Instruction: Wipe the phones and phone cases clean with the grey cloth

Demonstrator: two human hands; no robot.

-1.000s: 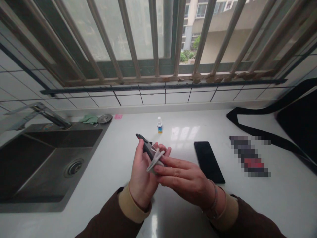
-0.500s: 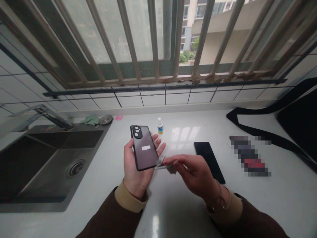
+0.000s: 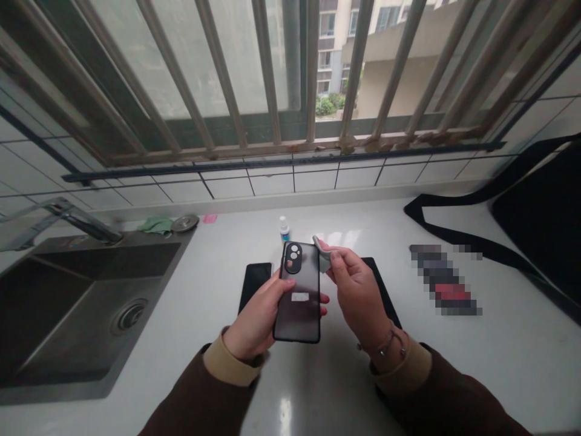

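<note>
Holding up a slim smartphone in a smoky, translucent black case (image 3: 299, 318), a person's left hand (image 3: 254, 318) cradles it above a white tabletop (image 3: 503, 369), seen from the head-worn camera. The left grip is closed around the phone: fingers behind its long edge, thumb laid across the back below the round black camera bump. The right hand (image 3: 358, 290) is raised just beside the phone's upper corner, thumb and forefinger pressed together, pinching a soft grey folded cloth (image 3: 324, 262). Both forearms angle inward from brown sleeves with tan knit cuffs.

The phone looks light and stiff, but its glossy case may prove slippery, so its edges appear the surest place to hold. Below lie a black smartphone (image 3: 254, 281) and a dark slab (image 3: 382, 284), partly hidden by the hands. A small white dropper bottle (image 3: 284, 230) stands beyond them, with a steel sink (image 3: 109, 260) to the left.
</note>
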